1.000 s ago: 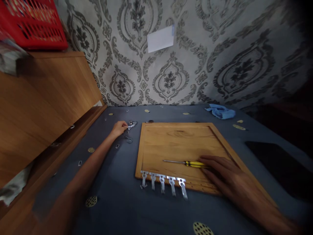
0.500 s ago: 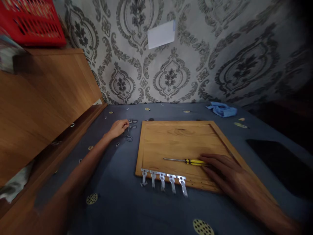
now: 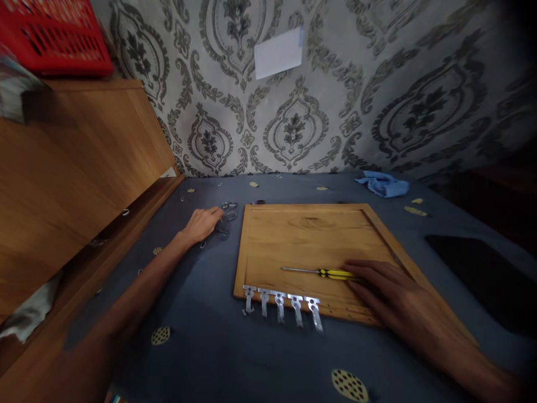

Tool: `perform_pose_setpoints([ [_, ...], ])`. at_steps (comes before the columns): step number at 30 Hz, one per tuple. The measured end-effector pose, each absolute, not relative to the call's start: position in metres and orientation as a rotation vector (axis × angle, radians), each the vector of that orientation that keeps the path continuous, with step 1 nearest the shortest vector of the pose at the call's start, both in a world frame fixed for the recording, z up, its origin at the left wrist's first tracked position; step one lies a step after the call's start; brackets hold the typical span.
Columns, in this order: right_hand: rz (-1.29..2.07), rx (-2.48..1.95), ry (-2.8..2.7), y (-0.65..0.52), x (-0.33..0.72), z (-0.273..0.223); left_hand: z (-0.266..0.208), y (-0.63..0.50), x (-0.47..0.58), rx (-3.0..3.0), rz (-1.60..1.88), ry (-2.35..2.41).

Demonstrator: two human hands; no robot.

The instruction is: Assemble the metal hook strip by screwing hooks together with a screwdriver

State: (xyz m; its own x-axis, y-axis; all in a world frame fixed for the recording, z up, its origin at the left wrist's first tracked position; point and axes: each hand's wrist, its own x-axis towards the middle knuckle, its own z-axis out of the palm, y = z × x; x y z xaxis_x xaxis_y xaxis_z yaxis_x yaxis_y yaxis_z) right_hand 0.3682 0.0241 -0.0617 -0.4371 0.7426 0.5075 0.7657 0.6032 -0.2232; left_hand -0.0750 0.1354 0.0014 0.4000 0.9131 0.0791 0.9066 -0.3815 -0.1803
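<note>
My left hand point(image 3: 204, 223) is on the cloth at the left, its fingers bunched at a small group of metal hooks point(image 3: 230, 216). One hook appears pinched at the fingertips, which hide part of it. My right hand point(image 3: 392, 291) rests over the right part of a framed wooden panel point(image 3: 308, 240). Between its thumb and fingers is the handle end of a yellow-and-black screwdriver point(image 3: 335, 273), whose shaft points left across the wood. Along the panel's near edge several flat metal hooks point(image 3: 279, 308) stand in a row, their lower ends reaching past the edge.
The panel lies on a dark blue patterned cloth point(image 3: 218, 347). A blue rag point(image 3: 384, 184) sits at the back right, and a black flat object point(image 3: 478, 277) lies to the right. Wooden furniture point(image 3: 84, 168) bounds the left, with a red basket point(image 3: 62, 39) on top.
My left hand has shifted very slightly among the loose hooks, and the hooks by its fingers have turned a little. The right hand and screwdriver stay in place.
</note>
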Motion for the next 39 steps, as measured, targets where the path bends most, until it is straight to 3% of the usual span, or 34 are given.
perform_pose_setpoints([
  [14,-0.037,-1.198,-2.269,0.023,0.364,-0.055,-0.008,0.135,-0.079,-2.448,0.1,-1.539],
  [26,-0.036,-1.196,-2.276,0.022,0.364,-0.054,-0.014,0.158,-0.091,-2.489,-0.329,-1.723],
  [39,-0.006,-1.236,-2.268,0.021,0.361,-0.051,-0.023,0.151,-0.094,-2.515,-0.523,-1.957],
])
